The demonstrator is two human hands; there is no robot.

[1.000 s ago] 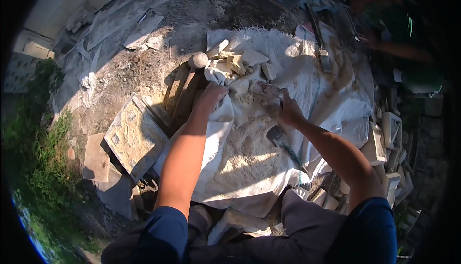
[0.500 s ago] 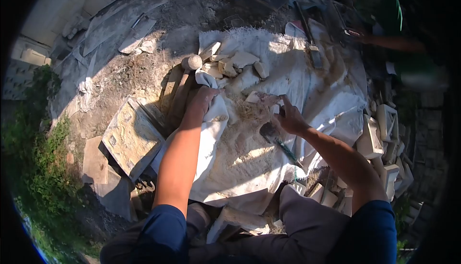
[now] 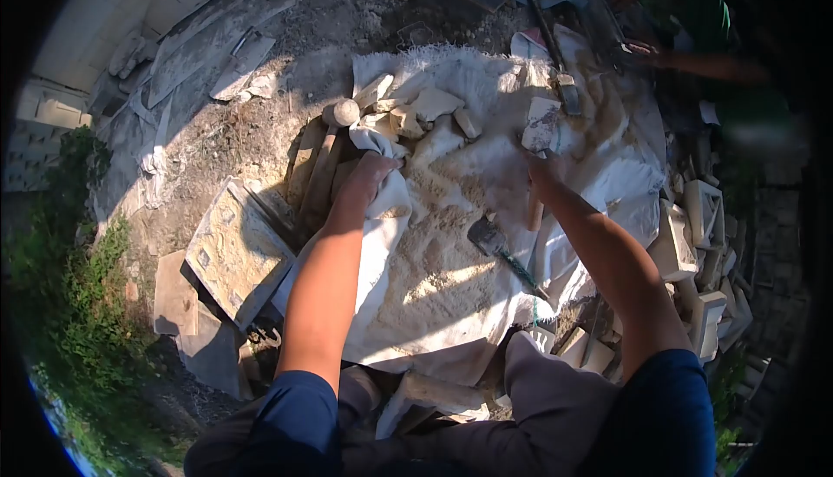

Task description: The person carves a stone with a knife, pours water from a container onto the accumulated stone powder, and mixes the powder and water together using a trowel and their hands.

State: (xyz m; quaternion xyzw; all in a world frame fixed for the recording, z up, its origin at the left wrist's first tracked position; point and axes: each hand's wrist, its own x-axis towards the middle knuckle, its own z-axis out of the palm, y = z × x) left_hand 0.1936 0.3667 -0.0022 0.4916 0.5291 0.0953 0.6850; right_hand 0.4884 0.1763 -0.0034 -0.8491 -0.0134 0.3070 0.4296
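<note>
My left hand (image 3: 377, 170) is closed on the folded edge of the white woven sack sheet (image 3: 382, 290), which is coated with pale dust and grit. In my right hand (image 3: 547, 171), over the sheet's right part, is a hand tool (image 3: 541, 121) with a flat, dusty, roughly rectangular head and what looks like a wooden handle; its exact kind is unclear. The head points away from me. Below that hand, a flat dark-headed tool with a green handle (image 3: 521, 274) lies on the sheet. A round-headed mallet (image 3: 342, 113) rests beside my left hand.
Broken pale stone pieces (image 3: 436, 104) lie on the sheet's far side. A dusty slab (image 3: 239, 247) leans at left, near green plants (image 3: 95, 303). Pale blocks (image 3: 672, 243) are piled at right. Another long tool (image 3: 564, 78) lies farther back. Another person's hand (image 3: 640, 47) shows at upper right.
My right hand has moved right and away from me with the flat-headed tool, whose head has swung from pointing left to pointing away. My left hand stays on the sheet's edge.
</note>
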